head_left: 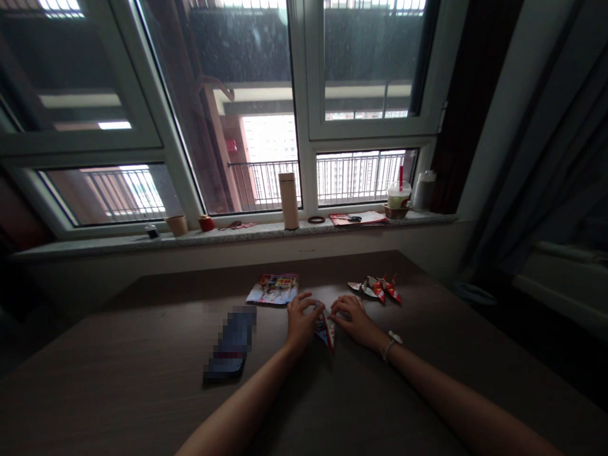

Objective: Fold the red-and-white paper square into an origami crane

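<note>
Both my hands rest on a dark wooden table (142, 392). My left hand (300, 318) and my right hand (351, 318) pinch a small folded piece of printed paper (327, 329) with red edges, held between them just above the tabletop. The fingers of both hands are curled onto the paper. My right wrist wears a light bracelet (392, 342).
A stack of printed paper squares (274, 288) lies beyond my left hand. Folded paper figures (377, 288) lie beyond my right hand. A dark flat object (231, 347) lies at left. The windowsill holds a tall tumbler (289, 200), cups, scissors (351, 218) and a lidded drink (399, 197).
</note>
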`<move>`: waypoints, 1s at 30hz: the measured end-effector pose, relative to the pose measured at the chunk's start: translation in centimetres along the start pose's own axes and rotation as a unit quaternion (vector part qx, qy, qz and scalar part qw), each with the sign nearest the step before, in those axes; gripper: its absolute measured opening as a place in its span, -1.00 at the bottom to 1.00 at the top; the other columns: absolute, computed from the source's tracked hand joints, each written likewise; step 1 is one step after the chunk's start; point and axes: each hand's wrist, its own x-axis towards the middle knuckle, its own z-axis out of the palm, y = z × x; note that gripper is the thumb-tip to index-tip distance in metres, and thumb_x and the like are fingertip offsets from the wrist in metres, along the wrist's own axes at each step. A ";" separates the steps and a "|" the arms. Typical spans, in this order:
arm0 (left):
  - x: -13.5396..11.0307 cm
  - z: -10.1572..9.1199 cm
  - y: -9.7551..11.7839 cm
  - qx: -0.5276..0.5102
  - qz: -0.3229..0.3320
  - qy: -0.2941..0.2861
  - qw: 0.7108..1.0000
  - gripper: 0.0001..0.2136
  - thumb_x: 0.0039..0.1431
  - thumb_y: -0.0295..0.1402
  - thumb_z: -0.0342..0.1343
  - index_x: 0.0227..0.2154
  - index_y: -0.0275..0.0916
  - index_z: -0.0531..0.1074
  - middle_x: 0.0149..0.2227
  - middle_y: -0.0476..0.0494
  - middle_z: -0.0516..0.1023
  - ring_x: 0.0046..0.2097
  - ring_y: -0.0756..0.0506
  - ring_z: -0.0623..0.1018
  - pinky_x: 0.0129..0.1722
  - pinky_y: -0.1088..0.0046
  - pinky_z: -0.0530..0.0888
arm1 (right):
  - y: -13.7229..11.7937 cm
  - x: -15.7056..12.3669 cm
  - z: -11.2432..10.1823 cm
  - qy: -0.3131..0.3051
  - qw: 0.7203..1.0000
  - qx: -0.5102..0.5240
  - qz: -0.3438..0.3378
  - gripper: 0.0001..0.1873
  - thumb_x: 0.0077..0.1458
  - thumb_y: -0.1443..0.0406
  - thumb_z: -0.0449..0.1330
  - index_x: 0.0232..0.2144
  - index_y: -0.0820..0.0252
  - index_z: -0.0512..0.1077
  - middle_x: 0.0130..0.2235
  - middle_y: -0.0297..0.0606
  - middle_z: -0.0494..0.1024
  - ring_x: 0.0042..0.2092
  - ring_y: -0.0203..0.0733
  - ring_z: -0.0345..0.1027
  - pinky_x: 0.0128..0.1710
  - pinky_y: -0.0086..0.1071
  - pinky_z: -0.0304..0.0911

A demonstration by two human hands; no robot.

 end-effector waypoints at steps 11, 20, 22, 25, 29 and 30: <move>0.1 0.0 -0.5 -0.017 0.017 0.018 1.000 -0.87 0.06 -0.23 0.23 -0.43 -0.13 0.61 -0.04 -0.14 0.51 0.09 -0.23 0.42 0.20 0.01 0.28 | 0.3 0.0 0.1 -0.007 1.000 -0.030 -0.002 -0.88 0.15 0.18 0.23 -0.36 0.05 0.51 -0.14 -0.26 0.54 0.06 -0.04 0.25 0.17 -0.05 -0.01; 0.1 0.3 -0.2 0.014 0.011 0.007 1.000 -0.92 0.08 -0.30 0.22 -0.41 -0.12 0.60 -0.05 -0.09 0.51 0.07 -0.20 0.43 0.17 0.11 0.30 | -0.1 -0.2 0.2 -0.003 0.999 -0.040 -0.009 -0.98 0.12 0.30 0.24 -0.34 0.08 0.49 -0.14 -0.25 0.54 0.17 0.02 0.16 0.26 0.08 -0.18; 0.0 0.2 0.0 0.017 0.013 0.007 1.000 -0.92 0.09 -0.30 0.21 -0.41 -0.11 0.60 -0.05 -0.08 0.51 0.06 -0.19 0.44 0.16 0.11 0.30 | -0.1 -0.3 0.1 -0.002 0.999 -0.041 -0.007 -0.97 0.13 0.31 0.23 -0.34 0.08 0.49 -0.15 -0.25 0.54 0.17 0.02 0.15 0.27 0.10 -0.21; -0.1 0.1 0.2 0.022 0.016 0.003 1.000 -0.92 0.09 -0.30 0.22 -0.40 -0.08 0.61 -0.04 -0.08 0.50 0.07 -0.19 0.43 0.17 0.12 0.31 | -0.1 -0.3 0.0 -0.002 0.999 -0.041 -0.001 -0.96 0.14 0.30 0.22 -0.36 0.07 0.49 -0.15 -0.25 0.53 0.17 0.01 0.14 0.26 0.08 -0.17; -0.1 0.0 0.3 0.035 0.014 -0.012 0.999 -0.90 0.10 -0.28 0.22 -0.36 -0.06 0.63 -0.01 -0.09 0.48 0.10 -0.20 0.40 0.18 0.11 0.28 | 0.4 -0.2 0.0 0.012 0.999 -0.044 0.024 -0.93 0.15 0.28 0.20 -0.37 0.08 0.50 -0.14 -0.25 0.52 0.14 0.02 0.16 0.23 0.06 -0.10; -0.1 0.0 0.3 0.037 0.015 -0.017 0.999 -0.90 0.11 -0.28 0.22 -0.34 -0.05 0.63 -0.01 -0.09 0.48 0.10 -0.21 0.40 0.19 0.11 0.27 | 0.6 -0.2 0.0 0.019 0.998 -0.047 0.031 -0.92 0.15 0.27 0.20 -0.37 0.08 0.50 -0.14 -0.24 0.51 0.13 0.02 0.17 0.22 0.05 -0.08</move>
